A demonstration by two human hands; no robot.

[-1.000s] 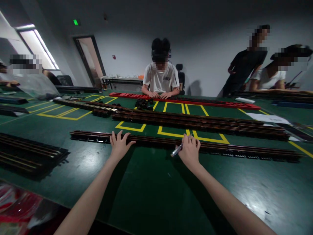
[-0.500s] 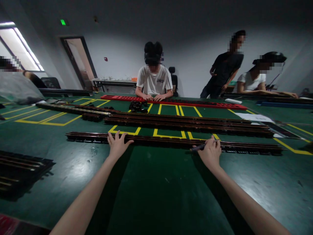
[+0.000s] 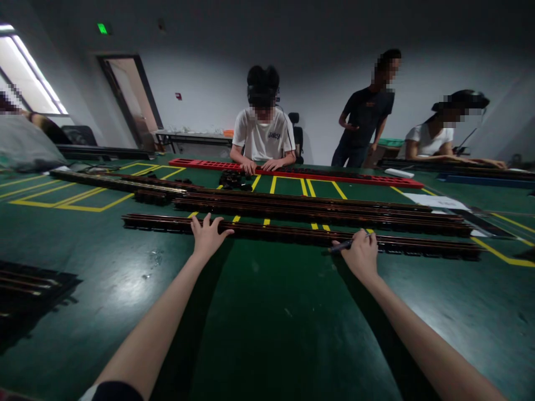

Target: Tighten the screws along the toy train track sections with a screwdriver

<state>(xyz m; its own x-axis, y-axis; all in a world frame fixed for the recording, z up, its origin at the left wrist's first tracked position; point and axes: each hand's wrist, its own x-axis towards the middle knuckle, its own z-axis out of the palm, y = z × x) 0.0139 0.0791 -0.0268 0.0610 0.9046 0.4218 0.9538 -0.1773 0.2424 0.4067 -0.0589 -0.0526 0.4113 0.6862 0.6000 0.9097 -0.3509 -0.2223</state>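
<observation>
Long, narrow, dark glossy strip with copper-toned lengthwise lines [image 3: 276,230], lying on a broad green table [image 3: 267,334] in front of the person. The left hand [image 3: 208,234] is open, fingers spread over the strip left of its middle; the right hand [image 3: 361,253] curls around a slim, dark, pen-like tool [image 3: 340,246], fingertips at the strip right of its middle. Uneven pressure from the two hands would probably skew the strip, and its far edge could catch the bundle of similar dark, copper-lined strips [image 3: 317,210] just beyond; the tool might also snag. The long axis runs left to right, roughly parallel to the bundle, one end pointing to each side. Across the table, a co-worker in a white T-shirt [image 3: 267,133] bends over a long, red, slotted tray [image 3: 363,176].
</observation>
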